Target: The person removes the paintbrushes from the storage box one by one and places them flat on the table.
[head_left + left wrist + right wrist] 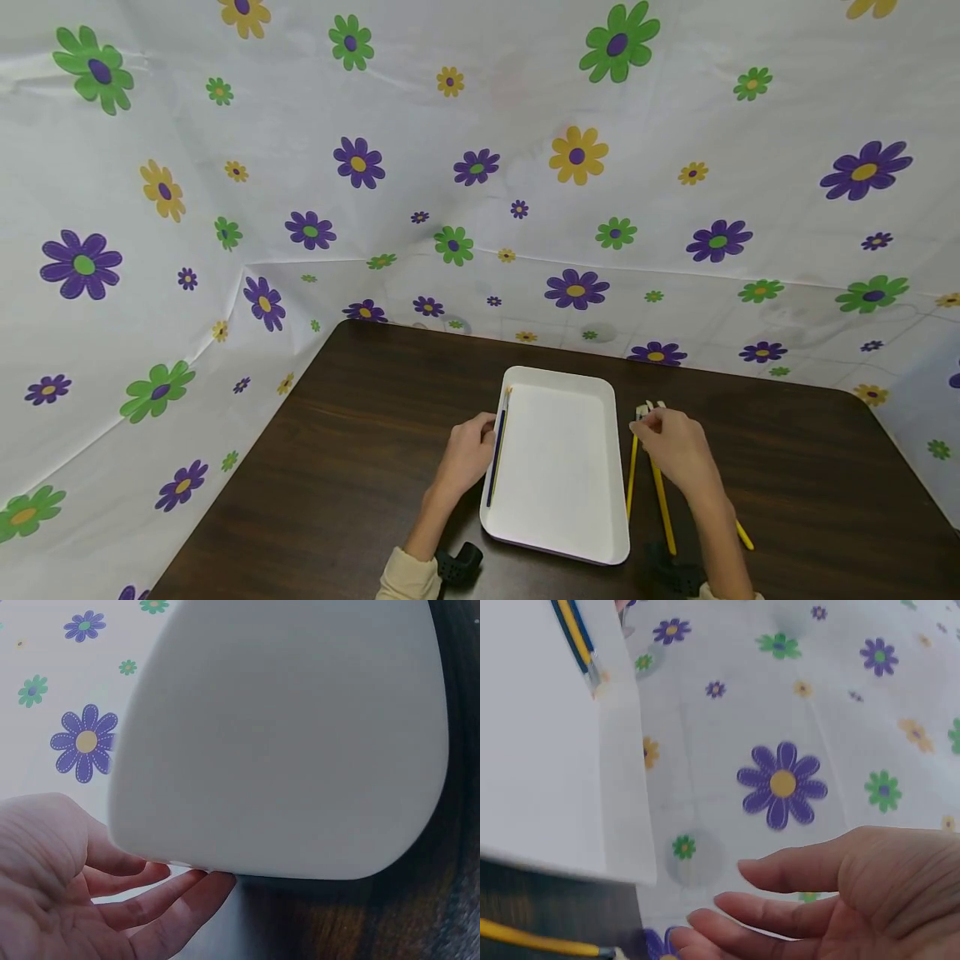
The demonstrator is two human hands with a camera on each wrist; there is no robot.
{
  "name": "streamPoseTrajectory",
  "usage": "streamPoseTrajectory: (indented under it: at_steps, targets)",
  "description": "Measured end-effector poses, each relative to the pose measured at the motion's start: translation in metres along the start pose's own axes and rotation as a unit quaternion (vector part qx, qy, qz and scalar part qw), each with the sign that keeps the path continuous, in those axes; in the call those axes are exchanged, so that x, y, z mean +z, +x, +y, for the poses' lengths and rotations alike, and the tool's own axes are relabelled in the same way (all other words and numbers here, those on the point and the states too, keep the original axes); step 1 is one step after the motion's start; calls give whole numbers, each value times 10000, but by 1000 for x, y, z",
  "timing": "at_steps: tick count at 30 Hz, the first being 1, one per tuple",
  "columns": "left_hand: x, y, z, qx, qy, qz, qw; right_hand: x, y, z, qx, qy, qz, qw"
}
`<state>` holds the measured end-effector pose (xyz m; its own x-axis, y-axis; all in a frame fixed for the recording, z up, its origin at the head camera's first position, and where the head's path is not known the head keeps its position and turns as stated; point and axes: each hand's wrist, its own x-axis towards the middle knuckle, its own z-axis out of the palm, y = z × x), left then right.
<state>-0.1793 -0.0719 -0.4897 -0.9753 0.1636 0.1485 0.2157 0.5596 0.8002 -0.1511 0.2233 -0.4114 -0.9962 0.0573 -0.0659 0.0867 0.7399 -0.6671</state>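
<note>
A white rectangular tray (558, 467) lies on the dark table. My left hand (470, 450) holds its left side; in the left wrist view the fingers (161, 907) meet the tray's lower edge. Slim paintbrushes (498, 446) with dark blue and yellow handles lie lengthwise along the tray's left inner wall. To the right of the tray, several yellow-handled paintbrushes (663, 508) with pale bristles lie on the table. Over their bristle ends is my right hand (678, 450). In the right wrist view its thumb and fingers are apart with nothing between them. The hand partly hides one brush.
The brown wooden table (360, 433) has rounded far corners. A white cloth (420, 125) printed with purple, green and yellow flowers hangs behind it and on the left. Dark wrist-worn devices (459, 564) sit at both wrists.
</note>
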Motion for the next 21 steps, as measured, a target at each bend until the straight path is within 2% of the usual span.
streamPoseTrajectory:
  at_steps: [12, 21]
  targets:
    - [0, 0, 1, 91, -9, 73, 9999, 6, -5, -18, -250, -19, 385, 9989]
    - [1, 0, 1, 113, 53, 128, 9998, 20, -7, -33, -443, 442, 696, 9956]
